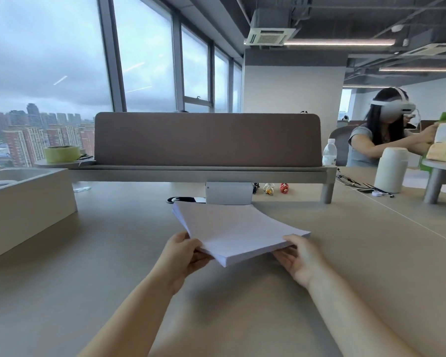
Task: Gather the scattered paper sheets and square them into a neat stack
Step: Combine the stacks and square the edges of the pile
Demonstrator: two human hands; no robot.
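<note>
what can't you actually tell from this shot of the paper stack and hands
Head view only:
- Fingertips of the left hand and right hand: hidden under the paper stack.
- Whether the stack's far end touches the table: the stack itself hides it.
- Water bottle label: too small and blurred.
- Two small figures under the shelf: too small to identify.

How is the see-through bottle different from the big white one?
The clear bottle is see-through with a white cap; the white flask is solid white. The clear bottle stands on the raised shelf; the white flask stands on the desk. Both stand upright.
</note>
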